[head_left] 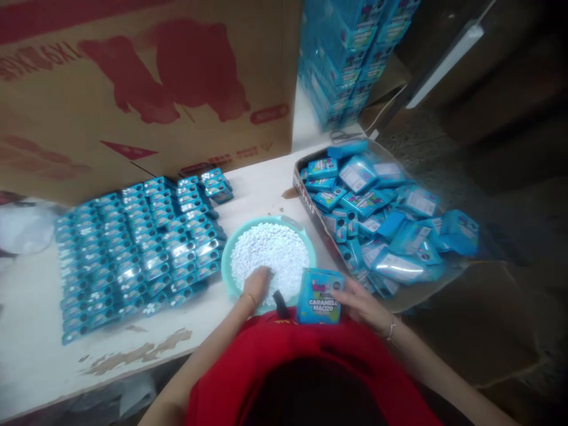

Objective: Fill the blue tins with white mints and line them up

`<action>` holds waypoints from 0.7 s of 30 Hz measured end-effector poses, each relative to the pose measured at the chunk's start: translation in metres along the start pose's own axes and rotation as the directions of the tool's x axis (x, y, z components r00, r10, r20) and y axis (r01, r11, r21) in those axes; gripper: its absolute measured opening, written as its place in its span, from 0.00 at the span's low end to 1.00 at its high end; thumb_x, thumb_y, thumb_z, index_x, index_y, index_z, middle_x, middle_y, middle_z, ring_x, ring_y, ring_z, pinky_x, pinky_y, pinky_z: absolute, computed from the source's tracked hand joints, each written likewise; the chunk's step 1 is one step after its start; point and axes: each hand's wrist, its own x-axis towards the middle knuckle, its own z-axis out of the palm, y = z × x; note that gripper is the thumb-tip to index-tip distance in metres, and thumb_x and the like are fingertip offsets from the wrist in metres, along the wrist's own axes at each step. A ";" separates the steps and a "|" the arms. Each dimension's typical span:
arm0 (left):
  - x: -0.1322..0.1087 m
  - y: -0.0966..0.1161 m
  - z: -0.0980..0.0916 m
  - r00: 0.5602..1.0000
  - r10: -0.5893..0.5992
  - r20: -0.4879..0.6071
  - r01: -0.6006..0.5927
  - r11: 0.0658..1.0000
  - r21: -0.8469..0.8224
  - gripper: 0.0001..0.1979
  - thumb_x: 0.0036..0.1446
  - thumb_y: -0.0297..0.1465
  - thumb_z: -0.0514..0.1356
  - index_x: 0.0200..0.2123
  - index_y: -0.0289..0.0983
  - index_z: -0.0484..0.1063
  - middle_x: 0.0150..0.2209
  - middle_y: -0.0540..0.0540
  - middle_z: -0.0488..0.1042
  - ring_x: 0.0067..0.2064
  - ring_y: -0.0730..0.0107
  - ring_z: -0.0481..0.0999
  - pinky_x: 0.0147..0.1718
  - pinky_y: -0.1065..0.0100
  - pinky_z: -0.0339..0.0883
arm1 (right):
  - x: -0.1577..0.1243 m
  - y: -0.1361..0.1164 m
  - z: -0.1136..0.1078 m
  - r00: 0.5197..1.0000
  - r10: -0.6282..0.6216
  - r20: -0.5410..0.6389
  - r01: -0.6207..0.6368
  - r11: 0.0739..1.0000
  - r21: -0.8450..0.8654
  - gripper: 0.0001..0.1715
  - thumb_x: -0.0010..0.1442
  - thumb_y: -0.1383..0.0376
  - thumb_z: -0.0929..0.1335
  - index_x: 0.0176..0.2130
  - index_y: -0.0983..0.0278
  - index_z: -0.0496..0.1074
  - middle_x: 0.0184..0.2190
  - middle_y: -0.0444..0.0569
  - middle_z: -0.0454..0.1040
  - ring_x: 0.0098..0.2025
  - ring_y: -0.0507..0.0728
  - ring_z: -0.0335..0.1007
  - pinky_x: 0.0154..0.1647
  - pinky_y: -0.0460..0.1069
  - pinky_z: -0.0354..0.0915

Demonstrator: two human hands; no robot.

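Observation:
My left hand (257,285) reaches into a light green round bowl (227,260) filled with small white candies (277,248). Its fingers point down among the candies and their tips are hidden, so whether they close on any does not show. Beside the bowl's right rim, close to my body, my right hand (361,302) grips a blue candy box (320,305) by its right side. The box is upright, and its printed front, reading "Caramelo Macizo", faces the camera.
Rows of small blue packs (142,254) cover the table's left side. To the right stands a shallow carton (313,207) heaped with blue boxes. A large cardboard box (177,142) rises behind the table, next to tall stacks of blue packs (341,71). Scissors (344,136) lie near the stacks.

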 end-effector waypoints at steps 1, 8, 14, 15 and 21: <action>0.003 0.001 0.003 1.000 0.004 -0.020 -0.004 1.000 -0.022 0.12 0.64 0.34 0.48 0.45 0.37 0.67 0.46 0.41 0.73 0.49 0.62 0.72 0.48 0.65 0.63 | 0.000 0.003 0.000 0.999 -0.027 -0.029 0.026 0.999 -0.024 0.25 0.53 0.56 0.73 0.48 0.60 0.69 0.43 0.49 0.77 0.44 0.60 0.75 0.48 0.58 0.70; 0.003 -0.006 0.002 0.994 0.031 -0.107 -0.047 0.988 -0.145 0.13 0.63 0.35 0.51 0.47 0.37 0.67 0.43 0.43 0.75 0.45 0.63 0.74 0.46 0.64 0.65 | 0.032 0.022 -0.013 0.851 -0.413 -0.325 0.278 0.878 -0.390 0.29 0.48 0.54 0.74 0.46 0.60 0.66 0.42 0.49 0.76 0.45 0.60 0.73 0.49 0.56 0.69; -0.024 -0.017 -0.047 0.972 0.145 -0.186 -0.183 0.962 -0.204 0.14 0.62 0.38 0.51 0.47 0.38 0.67 0.41 0.45 0.74 0.42 0.66 0.73 0.44 0.64 0.66 | 0.051 0.035 -0.028 0.734 -0.671 -0.102 0.358 0.510 -0.782 0.24 0.55 0.56 0.70 0.50 0.60 0.68 0.46 0.52 0.74 0.48 0.62 0.70 0.51 0.58 0.66; -0.030 -0.017 -0.060 0.962 0.181 -0.207 -0.224 0.951 -0.211 0.14 0.62 0.38 0.52 0.47 0.38 0.67 0.40 0.45 0.74 0.40 0.66 0.73 0.43 0.64 0.66 | 0.053 0.035 -0.028 0.715 -0.697 -0.046 0.361 0.425 -0.830 0.23 0.56 0.57 0.69 0.50 0.60 0.68 0.46 0.52 0.73 0.49 0.62 0.70 0.52 0.59 0.66; -0.061 0.007 -0.132 0.913 0.337 -0.228 -0.376 0.914 -0.152 0.13 0.62 0.38 0.52 0.46 0.39 0.68 0.37 0.46 0.74 0.37 0.68 0.73 0.37 0.67 0.67 | 0.066 0.027 -0.010 0.680 -0.704 0.203 0.393 0.116 -0.912 0.22 0.60 0.65 0.65 0.54 0.61 0.66 0.47 0.54 0.73 0.50 0.63 0.67 0.52 0.59 0.65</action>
